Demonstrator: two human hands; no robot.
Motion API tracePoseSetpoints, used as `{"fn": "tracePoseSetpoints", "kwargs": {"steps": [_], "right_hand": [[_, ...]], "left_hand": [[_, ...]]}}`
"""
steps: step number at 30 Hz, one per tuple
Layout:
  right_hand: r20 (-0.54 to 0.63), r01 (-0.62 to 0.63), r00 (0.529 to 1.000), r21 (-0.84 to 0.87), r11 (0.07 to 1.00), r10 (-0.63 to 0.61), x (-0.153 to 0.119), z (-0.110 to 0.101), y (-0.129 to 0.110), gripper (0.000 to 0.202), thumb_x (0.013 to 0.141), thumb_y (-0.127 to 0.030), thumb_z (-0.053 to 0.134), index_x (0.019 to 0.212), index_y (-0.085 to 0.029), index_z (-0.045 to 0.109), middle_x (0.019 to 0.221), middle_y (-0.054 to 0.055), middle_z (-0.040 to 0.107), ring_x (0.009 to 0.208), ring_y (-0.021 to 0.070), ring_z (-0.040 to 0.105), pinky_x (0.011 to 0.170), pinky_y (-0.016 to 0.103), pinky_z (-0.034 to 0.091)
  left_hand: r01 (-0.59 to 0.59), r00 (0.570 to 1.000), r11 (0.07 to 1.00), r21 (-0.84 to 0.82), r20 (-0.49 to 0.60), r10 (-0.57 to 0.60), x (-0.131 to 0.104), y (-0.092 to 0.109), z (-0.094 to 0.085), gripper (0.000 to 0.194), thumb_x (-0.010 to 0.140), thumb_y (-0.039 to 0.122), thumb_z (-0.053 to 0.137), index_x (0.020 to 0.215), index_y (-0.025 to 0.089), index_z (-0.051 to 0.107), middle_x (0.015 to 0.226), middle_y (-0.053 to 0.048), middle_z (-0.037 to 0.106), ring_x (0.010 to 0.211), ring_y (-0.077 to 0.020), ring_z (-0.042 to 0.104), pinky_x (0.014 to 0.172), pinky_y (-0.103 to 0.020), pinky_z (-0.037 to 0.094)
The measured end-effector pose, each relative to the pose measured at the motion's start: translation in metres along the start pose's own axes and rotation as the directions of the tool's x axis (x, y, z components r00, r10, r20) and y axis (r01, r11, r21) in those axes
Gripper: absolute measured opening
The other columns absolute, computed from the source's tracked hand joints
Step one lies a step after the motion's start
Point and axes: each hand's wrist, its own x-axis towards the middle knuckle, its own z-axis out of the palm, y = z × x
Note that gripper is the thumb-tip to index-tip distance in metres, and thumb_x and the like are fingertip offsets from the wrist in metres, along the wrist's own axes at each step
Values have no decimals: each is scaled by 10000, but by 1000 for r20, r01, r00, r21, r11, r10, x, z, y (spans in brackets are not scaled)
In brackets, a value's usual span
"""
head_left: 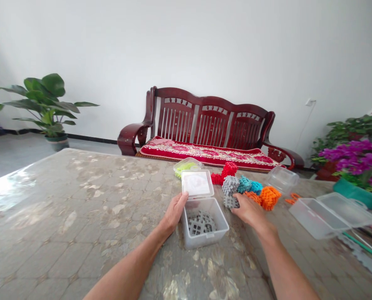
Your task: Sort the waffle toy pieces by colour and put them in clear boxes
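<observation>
My left hand (175, 211) is closed on the back left edge of a clear plastic box (206, 240), near the hinge of its raised lid (197, 183). Flat grey lattice pieces (201, 223) lie inside the box. To the right of the box, my right hand (250, 211) has its thumb and fingers closed on a dark grey block of lattice pieces (231, 202). Just behind that stands a lighter grey cluster (230, 185). Blue (248, 185) and orange (270, 197) clusters are beyond my right hand, with red ones (229, 169) farther back.
A clear container with yellow-green pieces (186, 167) stands behind the lid. At right are an upturned clear box (282, 180), an open clear box (317, 218), loose orange pieces (292, 198) and purple flowers (359, 156). A wooden bench (204, 125) stands beyond the table (64, 216).
</observation>
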Motion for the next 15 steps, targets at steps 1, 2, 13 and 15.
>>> {"fn": "tracePoseSetpoints", "kwargs": {"steps": [1,2,13,15], "right_hand": [[2,4,1000,-6,1000,-4,0,1,0,459,757,-241,595,1216,-217,593,1209,108,657,1140,280,597,838,327,431],[2,8,1000,-8,1000,-8,1,1,0,467,753,-245,599,1219,-215,590,1223,111,646,1151,282,589,844,328,430],[-9,82,997,-23,996,-82,1,6,-2,540,763,-257,629,1287,-156,547,1246,139,601,1191,289,534,955,352,385],[-12,101,995,-17,995,-101,1,6,-2,547,773,-263,626,1304,-165,540,1271,136,591,1207,285,522,974,350,373]], "left_hand": [[-1,1000,1000,-2,3,1,0,-1,0,590,867,598,507,1099,95,710,1031,-136,760,946,-283,711,854,-383,560],[-3,1000,1000,-2,5,3,0,-2,-1,586,871,594,505,1101,96,710,1023,-135,762,953,-283,709,855,-381,558],[-12,1000,1000,23,-6,12,-3,5,1,595,870,599,508,1114,95,707,922,-117,773,925,-277,708,845,-368,551],[-7,1000,1000,15,-10,7,-2,4,1,592,871,596,507,1112,95,708,911,-113,774,913,-274,712,838,-365,553]]}}
